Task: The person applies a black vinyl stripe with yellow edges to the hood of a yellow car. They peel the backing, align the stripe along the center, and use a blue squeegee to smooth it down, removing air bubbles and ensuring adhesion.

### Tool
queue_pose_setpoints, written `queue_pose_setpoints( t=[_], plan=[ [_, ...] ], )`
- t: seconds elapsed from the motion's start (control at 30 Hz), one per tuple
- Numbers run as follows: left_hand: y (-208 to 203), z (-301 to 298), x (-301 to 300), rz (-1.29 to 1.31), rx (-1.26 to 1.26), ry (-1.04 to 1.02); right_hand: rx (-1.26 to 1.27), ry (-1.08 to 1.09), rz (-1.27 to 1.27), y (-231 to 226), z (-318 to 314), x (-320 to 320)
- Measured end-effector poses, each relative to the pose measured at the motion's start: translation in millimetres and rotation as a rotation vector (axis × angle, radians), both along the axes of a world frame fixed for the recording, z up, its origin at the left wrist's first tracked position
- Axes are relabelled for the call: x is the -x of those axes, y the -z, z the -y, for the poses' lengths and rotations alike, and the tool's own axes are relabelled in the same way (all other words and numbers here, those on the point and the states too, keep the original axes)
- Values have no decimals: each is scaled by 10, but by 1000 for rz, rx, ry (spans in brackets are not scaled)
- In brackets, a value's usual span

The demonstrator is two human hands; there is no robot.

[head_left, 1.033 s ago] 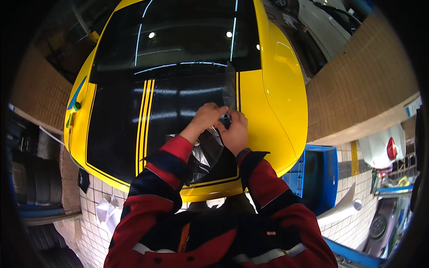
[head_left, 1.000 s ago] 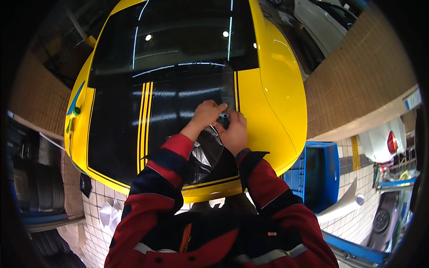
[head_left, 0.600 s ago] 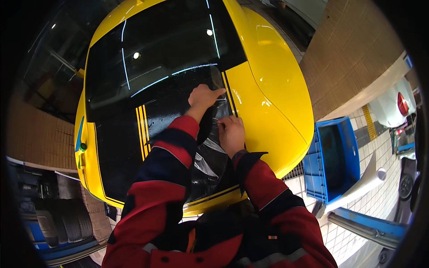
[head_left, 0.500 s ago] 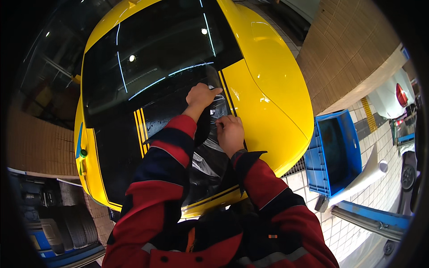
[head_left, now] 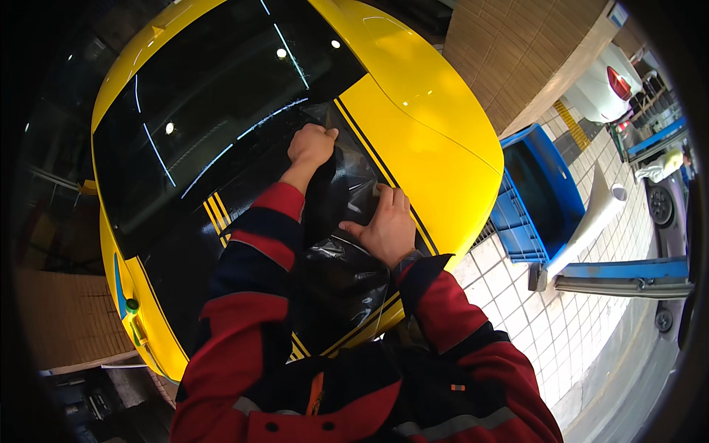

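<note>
I leaned over the yellow car (head_left: 436, 140), my left hand (head_left: 310, 145) fisted tight on the far edge of the black film (head_left: 347, 192), pulling it taut so it would come away from the paint, while my right hand (head_left: 388, 230) lay flat, fingers spread, pinning the sheet down on the hood. The film ran lengthwise from my chest toward the windscreen (head_left: 221, 103), crumpled loose at the near end (head_left: 340, 280), beside the twin black stripes (head_left: 377, 159); a blue crate (head_left: 539, 196) stood on the tiled floor (head_left: 583, 340) at right
</note>
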State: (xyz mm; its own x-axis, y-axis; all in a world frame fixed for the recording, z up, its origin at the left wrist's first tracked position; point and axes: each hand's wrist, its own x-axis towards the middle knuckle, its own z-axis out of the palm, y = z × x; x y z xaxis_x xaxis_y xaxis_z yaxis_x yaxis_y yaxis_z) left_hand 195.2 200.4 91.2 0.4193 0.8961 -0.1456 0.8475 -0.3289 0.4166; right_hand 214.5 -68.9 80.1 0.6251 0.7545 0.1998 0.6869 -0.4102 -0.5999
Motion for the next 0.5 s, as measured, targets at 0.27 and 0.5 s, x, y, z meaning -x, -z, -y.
queue_pose_setpoints(
  t=[0.27,0.5],
  plan=[
    [81,-181,124,28,126,82,102,125,78,30,40,329],
    [321,-265,224,196,72,79,52,178,53,170,47,307]
  ],
)
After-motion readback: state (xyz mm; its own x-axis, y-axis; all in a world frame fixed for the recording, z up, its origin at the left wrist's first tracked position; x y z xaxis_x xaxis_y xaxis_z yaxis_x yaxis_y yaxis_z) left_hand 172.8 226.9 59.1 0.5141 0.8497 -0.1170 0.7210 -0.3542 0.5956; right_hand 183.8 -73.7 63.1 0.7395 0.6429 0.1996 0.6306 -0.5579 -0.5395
